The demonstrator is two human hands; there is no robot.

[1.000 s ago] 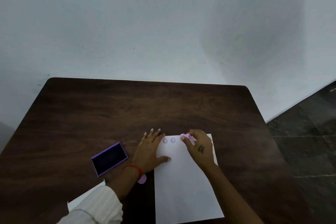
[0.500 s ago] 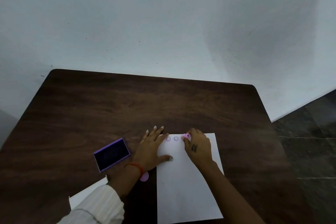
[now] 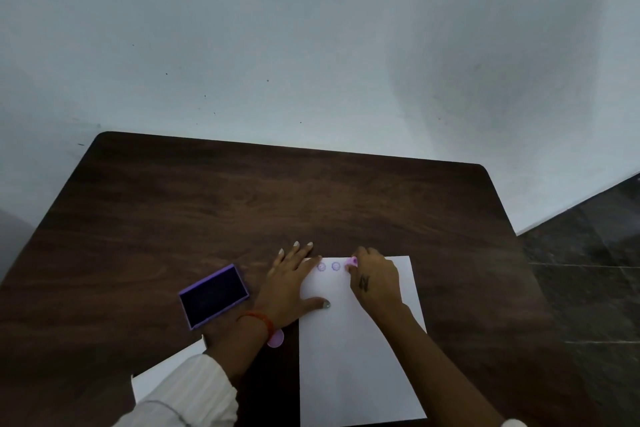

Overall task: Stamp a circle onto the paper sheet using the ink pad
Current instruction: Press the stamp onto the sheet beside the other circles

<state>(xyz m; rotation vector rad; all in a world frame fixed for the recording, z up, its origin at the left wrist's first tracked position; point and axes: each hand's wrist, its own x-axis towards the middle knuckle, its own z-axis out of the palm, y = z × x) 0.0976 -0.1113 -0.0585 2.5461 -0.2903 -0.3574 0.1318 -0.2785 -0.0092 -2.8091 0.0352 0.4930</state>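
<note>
A white paper sheet (image 3: 360,354) lies on the dark wooden table (image 3: 242,204). Two purple stamped circles (image 3: 329,267) sit near its top edge. My right hand (image 3: 375,281) is shut on a small pink stamp (image 3: 353,261), pressed down on the paper just right of those circles. My left hand (image 3: 292,282) lies flat with fingers spread on the paper's top left corner. The open purple ink pad (image 3: 213,295) rests on the table left of my left hand.
A small pink round cap (image 3: 276,339) lies by my left wrist. Another white sheet (image 3: 166,374) pokes out under my left sleeve. The table's far edge meets a pale wall; dark tiled floor (image 3: 588,270) is to the right.
My right hand lowered the stamp onto the paper beside the two circles and holds it there. The view shifted slightly; my left hand stays flat.
</note>
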